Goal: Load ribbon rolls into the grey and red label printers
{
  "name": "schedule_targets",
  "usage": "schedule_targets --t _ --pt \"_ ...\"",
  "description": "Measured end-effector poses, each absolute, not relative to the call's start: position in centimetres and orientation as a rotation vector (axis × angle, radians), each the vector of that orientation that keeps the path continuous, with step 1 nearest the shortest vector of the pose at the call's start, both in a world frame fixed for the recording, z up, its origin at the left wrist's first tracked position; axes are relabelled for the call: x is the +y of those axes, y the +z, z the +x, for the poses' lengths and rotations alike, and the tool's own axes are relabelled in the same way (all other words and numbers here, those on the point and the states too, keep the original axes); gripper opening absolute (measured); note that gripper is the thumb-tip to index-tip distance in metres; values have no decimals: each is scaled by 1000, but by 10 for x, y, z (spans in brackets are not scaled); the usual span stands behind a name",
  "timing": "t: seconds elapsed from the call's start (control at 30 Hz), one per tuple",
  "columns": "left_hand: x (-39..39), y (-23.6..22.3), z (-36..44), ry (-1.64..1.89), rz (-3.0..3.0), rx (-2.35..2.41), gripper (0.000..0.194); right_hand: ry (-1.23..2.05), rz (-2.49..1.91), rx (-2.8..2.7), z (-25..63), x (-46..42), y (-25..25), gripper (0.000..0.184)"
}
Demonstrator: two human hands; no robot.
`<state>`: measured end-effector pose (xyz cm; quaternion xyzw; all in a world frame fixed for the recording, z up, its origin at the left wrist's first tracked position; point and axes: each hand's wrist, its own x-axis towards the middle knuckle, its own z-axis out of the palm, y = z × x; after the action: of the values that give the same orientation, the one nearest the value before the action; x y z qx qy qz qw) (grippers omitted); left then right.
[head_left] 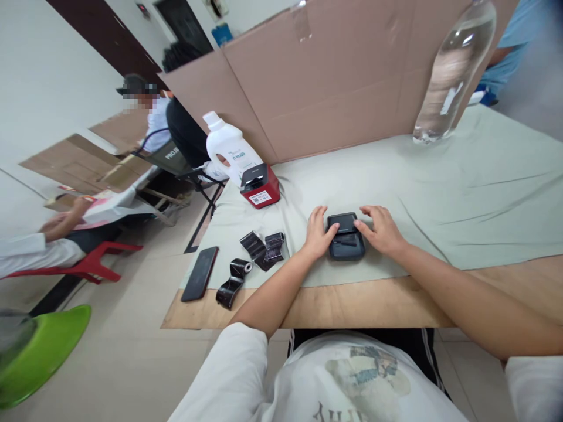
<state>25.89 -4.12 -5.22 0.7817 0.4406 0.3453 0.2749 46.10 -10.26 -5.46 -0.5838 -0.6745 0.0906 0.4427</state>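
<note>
Blk case (346, 237) lay flat on the cloth (440, 199) btwn the wearer's L hand (319, 231) & R hand (382, 230); every place below was taken from it. Largest first: the table (373, 302) ran beneath it, bare wood showing on the near edge. Cardboard panel (334, 88) stood beyond it like a screen. Tall clear bottle (455, 76) stood beyond & well to its R. White jug (233, 149) stood beyond & to its L, w/ a red-and-blk box (266, 193) on the side nearer the case. Both hands flanked it, fingers loosely spread & not closed round anything, thumbs at the L & R edges of its upper half. Phone (200, 274) lay well to its L; curled blk strips (255, 249) lay btwn phone & case. Its lower half had a dark recess; couldn't tell if the upper half was a raised lid. Step in hand was prob. steadying or adjusting the case on the cloth. Next move, as judged, called for a steady base & light, even thumb pressure, w/o sliding it.
</note>
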Motion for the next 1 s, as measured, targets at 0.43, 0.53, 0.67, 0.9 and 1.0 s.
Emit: schedule_targets --t 0.43,0.53,0.67,0.9,1.0 --pt "-47 -48 252 724 1723 722 68 988 -1266 -1486 459 -105 -56 63" --pt "-46 -50 253 707 1536 695 68 1075 -1265 -1427 457 -104 -58 63" --pt "-45 -49 251 709 1462 699 69 1070 -1236 -1413 456 -104 -60 61" --pt "-47 -47 256 783 1222 759 67 1156 -1215 -1331 455 -102 -64 66" --pt "-48 -46 260 850 1096 774 65 1186 -1259 -1308 450 -104 -62 82"
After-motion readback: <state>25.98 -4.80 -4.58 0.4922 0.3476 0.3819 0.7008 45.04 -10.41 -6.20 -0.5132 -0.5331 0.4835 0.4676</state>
